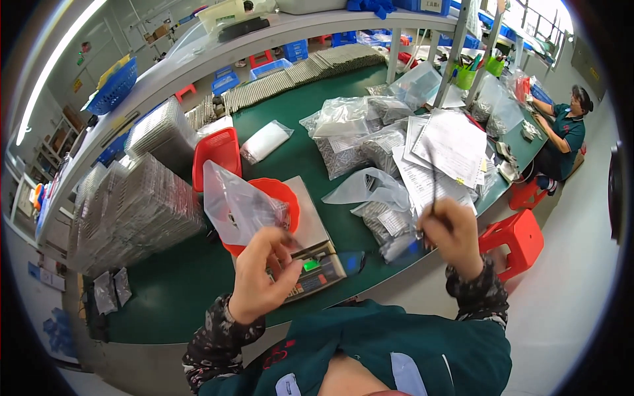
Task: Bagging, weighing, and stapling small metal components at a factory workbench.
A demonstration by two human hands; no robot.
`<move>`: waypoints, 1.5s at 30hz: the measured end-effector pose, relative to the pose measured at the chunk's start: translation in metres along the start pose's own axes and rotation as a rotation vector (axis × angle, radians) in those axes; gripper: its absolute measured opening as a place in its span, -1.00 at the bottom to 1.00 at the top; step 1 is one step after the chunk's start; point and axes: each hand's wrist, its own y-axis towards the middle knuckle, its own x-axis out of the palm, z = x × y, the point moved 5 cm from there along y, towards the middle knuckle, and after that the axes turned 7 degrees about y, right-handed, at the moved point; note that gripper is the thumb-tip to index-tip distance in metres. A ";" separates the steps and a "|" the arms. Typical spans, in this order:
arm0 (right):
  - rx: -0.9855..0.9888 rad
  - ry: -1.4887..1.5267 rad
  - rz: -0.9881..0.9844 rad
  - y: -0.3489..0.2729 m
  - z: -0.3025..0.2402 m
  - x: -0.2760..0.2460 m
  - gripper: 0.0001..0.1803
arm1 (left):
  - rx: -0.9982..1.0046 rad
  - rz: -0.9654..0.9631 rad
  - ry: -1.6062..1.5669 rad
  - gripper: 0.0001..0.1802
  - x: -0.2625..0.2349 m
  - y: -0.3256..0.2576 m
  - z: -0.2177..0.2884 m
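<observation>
Translucent plastic bag (pixel 231 201), slanting in round red-orange bowl (pixel 288 193); left hand (pixel 263 274) nearer.
Bag lies just ahead-left; left fingers half-curled, hold unclear; right hand (pixel 452 234) closed on thin dark rod (pixel 433 175).

Green-topped bench (pixel 168 290). On it, left: stacked clear trays (pixel 142 208); 2 small silvery packets (pixel 105 294), side by side near the front edge. Behind: red bin (pixel 228 152); plastic-wrapped white bundle (pixel 267 140), just right of the bin; long row of slim grey pieces (pixel 297 82). Shelf above (pixel 317 25): blue basket (pixel 113 92), left. Right: 2 green pen cups (pixel 465 78); 1 red stool (pixel 518 244); 1 seated co-worker (pixel 566 138), dark green top.
</observation>
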 end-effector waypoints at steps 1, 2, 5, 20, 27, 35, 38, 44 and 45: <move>0.160 0.072 0.011 0.015 0.011 -0.005 -0.93 | -0.122 0.044 -0.134 -0.67 0.004 0.002 -0.010; 0.264 0.103 0.043 0.029 0.029 -0.010 -0.89 | -0.248 0.090 -0.266 -0.60 0.007 0.002 -0.020; 0.323 0.244 0.138 0.075 0.095 -0.039 -0.83 | -0.173 0.226 -0.148 -0.51 0.003 -0.006 -0.034; 0.645 0.199 0.408 0.248 0.403 -0.018 -0.79 | -1.128 0.811 0.484 -0.71 -0.055 -0.184 -0.058; 0.863 0.206 0.429 0.256 0.423 -0.018 -0.70 | -1.185 0.776 0.563 -0.75 -0.063 -0.215 -0.057; 0.493 -0.047 -0.017 0.268 0.277 -0.021 -0.74 | -0.539 0.327 0.791 -0.67 -0.087 -0.090 -0.078; 0.328 -0.127 -0.137 0.246 0.184 -0.013 -0.73 | -0.387 0.075 0.799 -0.60 -0.086 -0.031 -0.083; -0.328 -0.270 -0.556 0.141 0.018 0.134 -0.57 | -0.019 -0.247 0.844 -0.50 -0.087 0.000 -0.090; -0.493 -0.305 -0.588 0.126 0.002 0.160 -0.53 | 0.004 -0.237 0.833 -0.50 -0.090 0.004 -0.095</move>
